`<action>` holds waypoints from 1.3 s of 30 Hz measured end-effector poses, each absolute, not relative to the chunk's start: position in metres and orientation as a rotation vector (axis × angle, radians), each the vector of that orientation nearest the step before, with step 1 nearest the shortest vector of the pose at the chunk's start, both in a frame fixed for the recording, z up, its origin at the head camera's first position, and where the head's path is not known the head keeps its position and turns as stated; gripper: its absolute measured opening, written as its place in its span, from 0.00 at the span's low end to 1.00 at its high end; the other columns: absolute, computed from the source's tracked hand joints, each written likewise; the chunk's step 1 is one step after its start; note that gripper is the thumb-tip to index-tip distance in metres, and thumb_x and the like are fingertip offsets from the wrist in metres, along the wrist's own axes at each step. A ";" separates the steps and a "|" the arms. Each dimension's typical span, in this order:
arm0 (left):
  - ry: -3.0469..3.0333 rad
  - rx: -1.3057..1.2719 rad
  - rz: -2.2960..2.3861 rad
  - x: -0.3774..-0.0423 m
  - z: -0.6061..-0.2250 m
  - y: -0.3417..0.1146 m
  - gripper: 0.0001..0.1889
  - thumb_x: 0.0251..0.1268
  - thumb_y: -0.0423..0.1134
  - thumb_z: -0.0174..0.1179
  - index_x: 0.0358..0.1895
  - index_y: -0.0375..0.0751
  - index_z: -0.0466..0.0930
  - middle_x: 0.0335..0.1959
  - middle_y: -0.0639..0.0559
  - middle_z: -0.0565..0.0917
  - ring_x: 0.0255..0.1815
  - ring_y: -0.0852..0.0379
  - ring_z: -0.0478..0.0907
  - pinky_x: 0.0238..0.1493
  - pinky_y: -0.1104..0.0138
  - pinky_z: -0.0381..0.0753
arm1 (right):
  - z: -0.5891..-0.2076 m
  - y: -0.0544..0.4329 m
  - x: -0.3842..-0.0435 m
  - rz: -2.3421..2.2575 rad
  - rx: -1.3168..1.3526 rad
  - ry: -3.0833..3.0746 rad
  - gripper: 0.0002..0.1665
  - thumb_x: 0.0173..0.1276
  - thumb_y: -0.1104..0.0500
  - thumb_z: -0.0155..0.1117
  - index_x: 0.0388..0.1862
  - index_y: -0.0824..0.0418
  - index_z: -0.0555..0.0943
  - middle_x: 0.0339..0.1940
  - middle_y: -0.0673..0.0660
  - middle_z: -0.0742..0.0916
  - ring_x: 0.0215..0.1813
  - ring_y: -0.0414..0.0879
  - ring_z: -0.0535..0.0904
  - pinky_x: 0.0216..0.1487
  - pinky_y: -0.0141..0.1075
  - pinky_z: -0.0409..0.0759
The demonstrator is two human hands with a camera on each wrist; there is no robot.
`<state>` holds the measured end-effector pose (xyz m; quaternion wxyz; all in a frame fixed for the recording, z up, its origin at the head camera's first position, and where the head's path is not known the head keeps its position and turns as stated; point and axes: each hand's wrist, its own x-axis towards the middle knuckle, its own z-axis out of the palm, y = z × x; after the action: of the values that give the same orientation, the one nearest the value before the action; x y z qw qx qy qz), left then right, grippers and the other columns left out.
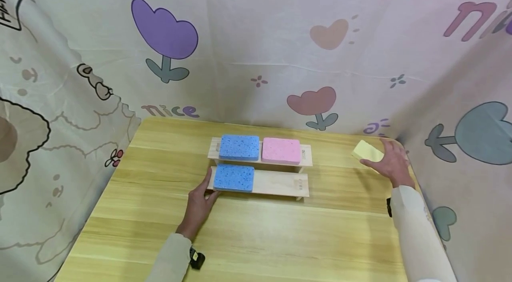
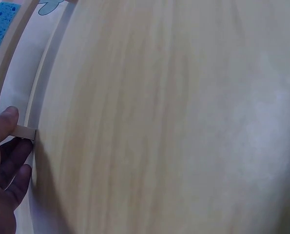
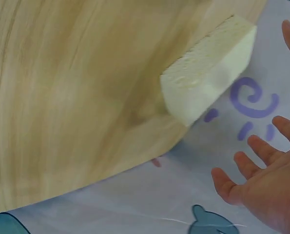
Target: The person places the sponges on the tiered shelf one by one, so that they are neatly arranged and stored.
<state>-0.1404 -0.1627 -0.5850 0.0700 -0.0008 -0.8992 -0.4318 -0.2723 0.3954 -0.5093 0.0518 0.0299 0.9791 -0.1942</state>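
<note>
At the left end of the low wooden rack (image 1: 276,183), my left hand (image 1: 198,206) pinches the front tier between thumb and fingers. In the left wrist view that hand (image 2: 6,168) has its thumb on top of the rack's edge and fingers below. A blue sponge (image 1: 234,178) lies on the front tier's left half, and the right half is bare. My right hand (image 1: 394,162) hovers beside a pale yellow sponge (image 1: 367,151) at the table's far right corner. In the right wrist view its fingers (image 3: 266,148) are spread, apart from the yellow sponge (image 3: 208,73).
On the rack's rear tier (image 1: 306,155) another blue sponge (image 1: 239,147) sits left of a pink sponge (image 1: 281,150). A printed cloth (image 1: 248,42) hangs behind and along both sides of the wooden table (image 1: 320,237).
</note>
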 end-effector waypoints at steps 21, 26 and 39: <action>-2.676 -0.047 -1.280 -0.140 -0.585 -0.161 0.42 0.59 0.31 0.64 0.75 0.46 0.52 0.59 0.39 0.78 0.44 0.51 0.83 0.41 0.65 0.85 | -0.543 0.408 -0.280 -0.668 0.193 2.864 0.72 0.49 0.31 0.69 0.76 0.65 0.42 0.72 0.79 0.50 0.66 0.79 0.47 0.52 0.79 0.55; -2.657 -0.058 -1.255 -0.141 -0.586 -0.160 0.42 0.57 0.30 0.65 0.74 0.45 0.53 0.59 0.37 0.78 0.43 0.50 0.83 0.40 0.64 0.85 | -0.547 0.409 -0.283 -0.666 0.183 2.844 0.71 0.51 0.32 0.69 0.76 0.67 0.41 0.71 0.80 0.52 0.65 0.79 0.49 0.52 0.77 0.57; -2.672 -0.014 -1.244 -0.140 -0.585 -0.159 0.42 0.57 0.30 0.65 0.74 0.47 0.54 0.59 0.38 0.78 0.43 0.50 0.83 0.40 0.65 0.85 | -0.555 0.414 -0.291 -0.681 0.142 2.798 0.68 0.53 0.33 0.68 0.74 0.71 0.45 0.66 0.81 0.59 0.57 0.74 0.57 0.45 0.66 0.68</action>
<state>-0.1405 -0.1592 -0.5847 0.0970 -0.0049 -0.9023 -0.4201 -0.2908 0.4140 -0.5549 0.1290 0.0488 0.9624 -0.2342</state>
